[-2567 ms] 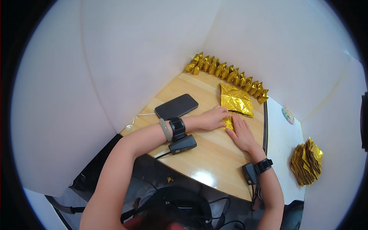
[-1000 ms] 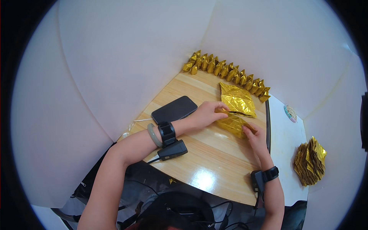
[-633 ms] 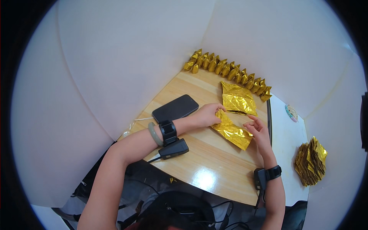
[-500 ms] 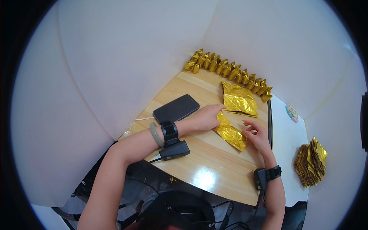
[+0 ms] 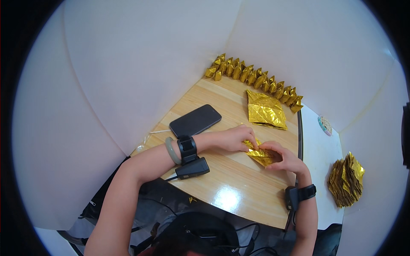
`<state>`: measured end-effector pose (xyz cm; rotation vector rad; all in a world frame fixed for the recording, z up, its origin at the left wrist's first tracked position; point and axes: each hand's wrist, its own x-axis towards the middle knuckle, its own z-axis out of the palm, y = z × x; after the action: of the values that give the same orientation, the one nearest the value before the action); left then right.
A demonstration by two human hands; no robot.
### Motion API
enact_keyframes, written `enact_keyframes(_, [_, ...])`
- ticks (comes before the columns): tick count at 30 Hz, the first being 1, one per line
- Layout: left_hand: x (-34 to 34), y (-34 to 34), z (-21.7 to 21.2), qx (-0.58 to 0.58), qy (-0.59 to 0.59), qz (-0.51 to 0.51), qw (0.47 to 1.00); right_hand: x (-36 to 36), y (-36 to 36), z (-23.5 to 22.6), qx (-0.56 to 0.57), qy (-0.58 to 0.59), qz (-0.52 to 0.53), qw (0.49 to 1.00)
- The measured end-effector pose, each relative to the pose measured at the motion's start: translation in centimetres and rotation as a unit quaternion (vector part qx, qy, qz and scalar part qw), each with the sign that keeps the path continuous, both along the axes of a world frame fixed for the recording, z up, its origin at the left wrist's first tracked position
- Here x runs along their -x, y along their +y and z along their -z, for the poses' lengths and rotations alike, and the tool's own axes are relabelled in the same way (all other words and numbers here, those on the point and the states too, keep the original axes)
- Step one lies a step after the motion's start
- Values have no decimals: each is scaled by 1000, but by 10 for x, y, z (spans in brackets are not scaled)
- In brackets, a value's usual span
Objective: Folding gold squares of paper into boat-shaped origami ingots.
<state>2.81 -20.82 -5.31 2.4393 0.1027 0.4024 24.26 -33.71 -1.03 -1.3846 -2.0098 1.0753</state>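
Observation:
A folded strip of gold foil paper (image 5: pixel 262 158) lies on the wooden table between my hands. My left hand (image 5: pixel 237 138) has its fingers bent down onto the strip's upper left part, pinching it. From the right, my right hand (image 5: pixel 285 157) grips the strip's other end, thumb at the lower edge and fingertips near those of the left hand. Parts of the paper are hidden under the fingers. Just beyond the hands rests a flat stack of creased gold foil sheets (image 5: pixel 266 110).
Folded gold paper ingots (image 5: pixel 252 78) stand in rows along the table's far edge. A black smartphone (image 5: pixel 195 120) with a white cable lies left. On the white surface at right are a thick bundle of gold papers (image 5: pixel 347 181) and a small patterned oval object (image 5: pixel 325 126). White panels surround the table.
My left hand has moved slightly right and nearer along the strip. The right hand has closed in on the strip's end, and the paper looks shorter and more folded between the fingers.

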Motion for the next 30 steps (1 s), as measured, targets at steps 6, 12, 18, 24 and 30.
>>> enact_keyframes(6, [-2, 9, 5, 35, -15, 1, 999, 1, -6, -8, -2, -53, -29, 998])
enact_keyframes(12, [2, 7, -3, -3, 10, -16, 1000, -4, 2, 8, 106, 27, 189, 976])
enact_keyframes(18, [1, -4, -11, 28, 11, -54, 998, 2, 7, 23, -70, -33, 192, 978])
enact_keyframes(24, [2, -13, -10, -45, -3, -81, 996, 13, 5, 16, -104, -58, 193, 974])
enact_keyframes(30, [1, -5, 3, -122, -66, -99, 985, 5, 4, 17, -16, -67, 179, 981])
